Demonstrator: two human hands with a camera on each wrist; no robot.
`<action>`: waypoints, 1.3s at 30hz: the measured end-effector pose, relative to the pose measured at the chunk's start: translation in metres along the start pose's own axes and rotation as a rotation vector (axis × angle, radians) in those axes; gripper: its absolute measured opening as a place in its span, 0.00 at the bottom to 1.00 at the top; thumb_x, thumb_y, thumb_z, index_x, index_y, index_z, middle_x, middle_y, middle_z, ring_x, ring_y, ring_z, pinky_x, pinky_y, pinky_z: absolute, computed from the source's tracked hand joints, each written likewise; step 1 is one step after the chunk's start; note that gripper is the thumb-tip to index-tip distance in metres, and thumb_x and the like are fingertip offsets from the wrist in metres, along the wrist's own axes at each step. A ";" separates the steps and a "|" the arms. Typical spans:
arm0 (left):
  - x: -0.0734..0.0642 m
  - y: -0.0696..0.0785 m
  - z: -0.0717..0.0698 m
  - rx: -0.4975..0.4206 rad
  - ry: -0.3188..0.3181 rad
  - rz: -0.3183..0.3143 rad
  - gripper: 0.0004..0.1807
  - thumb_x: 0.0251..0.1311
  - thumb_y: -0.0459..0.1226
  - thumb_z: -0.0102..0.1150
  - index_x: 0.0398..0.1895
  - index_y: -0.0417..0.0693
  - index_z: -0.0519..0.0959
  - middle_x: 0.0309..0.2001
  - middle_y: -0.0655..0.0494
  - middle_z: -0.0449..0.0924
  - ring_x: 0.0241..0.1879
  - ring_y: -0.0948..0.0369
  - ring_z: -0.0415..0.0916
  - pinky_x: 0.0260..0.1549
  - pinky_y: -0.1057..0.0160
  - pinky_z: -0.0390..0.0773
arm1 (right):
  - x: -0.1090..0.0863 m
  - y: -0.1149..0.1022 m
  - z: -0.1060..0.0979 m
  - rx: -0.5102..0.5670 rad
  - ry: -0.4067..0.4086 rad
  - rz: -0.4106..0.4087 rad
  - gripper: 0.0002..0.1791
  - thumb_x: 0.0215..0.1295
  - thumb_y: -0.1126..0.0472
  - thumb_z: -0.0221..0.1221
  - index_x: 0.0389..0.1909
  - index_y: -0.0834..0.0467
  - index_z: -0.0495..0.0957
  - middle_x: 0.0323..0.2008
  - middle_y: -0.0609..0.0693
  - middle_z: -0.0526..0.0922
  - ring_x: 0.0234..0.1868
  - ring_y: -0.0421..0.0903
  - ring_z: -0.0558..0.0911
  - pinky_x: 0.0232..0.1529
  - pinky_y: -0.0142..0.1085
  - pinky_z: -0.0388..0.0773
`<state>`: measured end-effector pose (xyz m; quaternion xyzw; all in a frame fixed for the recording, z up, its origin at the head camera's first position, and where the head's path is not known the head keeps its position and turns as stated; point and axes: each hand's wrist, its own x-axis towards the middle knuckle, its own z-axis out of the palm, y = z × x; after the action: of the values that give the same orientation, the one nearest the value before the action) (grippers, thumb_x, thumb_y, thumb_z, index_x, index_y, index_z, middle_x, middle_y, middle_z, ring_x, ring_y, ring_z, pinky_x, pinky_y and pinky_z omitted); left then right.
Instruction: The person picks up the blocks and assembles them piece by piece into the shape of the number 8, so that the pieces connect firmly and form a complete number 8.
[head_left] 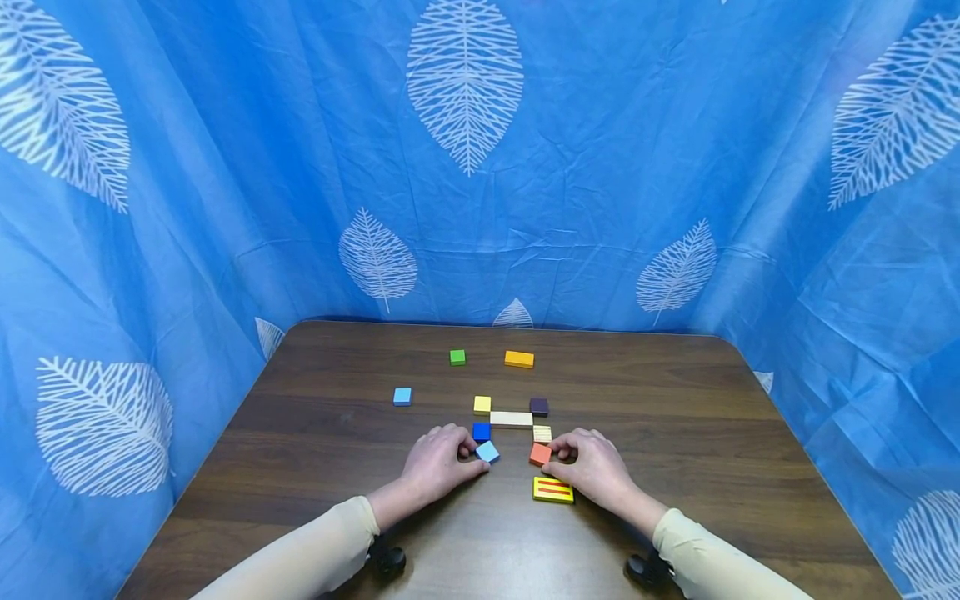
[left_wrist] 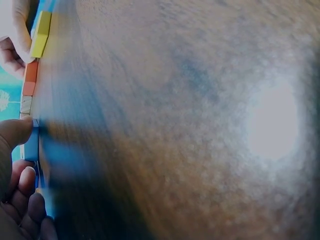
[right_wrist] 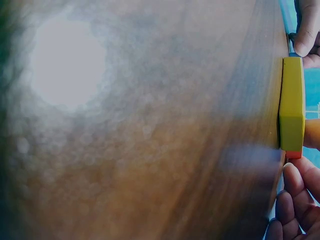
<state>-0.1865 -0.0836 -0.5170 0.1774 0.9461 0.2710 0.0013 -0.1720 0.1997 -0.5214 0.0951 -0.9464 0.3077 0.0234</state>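
My left hand pinches a light blue block between thumb and fingers; it sits turned at an angle just below a dark blue block. In the left wrist view the thumb and fingertips are at opposite ends of that light blue block. Opposite, my right hand pinches a slightly tilted orange-red block, below a pale striped wooden block. Close to the right thumb lies a yellow block with red stripes. In the right wrist view this yellow block hides most of the orange-red one.
A long cream block lies between the two columns, with a yellow block and a dark purple block at its upper corners. Farther back are green, orange and light blue blocks on the wooden table.
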 end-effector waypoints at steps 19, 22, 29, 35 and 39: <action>0.000 -0.001 0.001 -0.002 0.012 -0.003 0.16 0.54 0.54 0.75 0.32 0.56 0.83 0.29 0.67 0.74 0.32 0.65 0.69 0.35 0.61 0.70 | -0.001 -0.001 0.000 0.011 -0.014 0.020 0.13 0.52 0.49 0.77 0.36 0.47 0.87 0.30 0.37 0.77 0.37 0.41 0.72 0.42 0.43 0.68; 0.000 -0.001 0.001 -0.004 0.013 -0.003 0.16 0.54 0.54 0.75 0.32 0.56 0.83 0.29 0.67 0.74 0.32 0.65 0.69 0.35 0.61 0.70 | -0.001 -0.001 0.000 0.011 -0.014 0.017 0.13 0.52 0.49 0.77 0.36 0.47 0.87 0.30 0.36 0.77 0.37 0.41 0.72 0.42 0.43 0.68; 0.001 -0.001 0.001 -0.009 0.017 0.000 0.16 0.54 0.54 0.76 0.31 0.56 0.83 0.29 0.67 0.74 0.32 0.65 0.69 0.34 0.61 0.70 | 0.000 -0.001 0.000 0.015 -0.010 0.019 0.13 0.52 0.50 0.77 0.37 0.47 0.87 0.29 0.36 0.77 0.37 0.41 0.73 0.42 0.42 0.68; 0.001 -0.001 0.000 -0.010 0.016 -0.001 0.15 0.54 0.54 0.76 0.31 0.57 0.83 0.29 0.67 0.73 0.31 0.65 0.69 0.34 0.61 0.70 | -0.001 -0.002 -0.001 0.022 -0.007 0.026 0.13 0.52 0.50 0.77 0.37 0.47 0.87 0.30 0.36 0.77 0.37 0.40 0.72 0.42 0.42 0.68; 0.002 -0.001 0.000 -0.008 0.016 0.001 0.15 0.54 0.54 0.76 0.31 0.56 0.83 0.29 0.67 0.73 0.31 0.66 0.69 0.34 0.61 0.70 | -0.001 -0.002 -0.001 0.020 -0.011 0.033 0.13 0.52 0.51 0.77 0.37 0.47 0.87 0.30 0.36 0.77 0.37 0.41 0.72 0.42 0.42 0.68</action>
<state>-0.1884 -0.0839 -0.5180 0.1757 0.9449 0.2762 -0.0054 -0.1708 0.1982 -0.5195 0.0814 -0.9449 0.3169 0.0124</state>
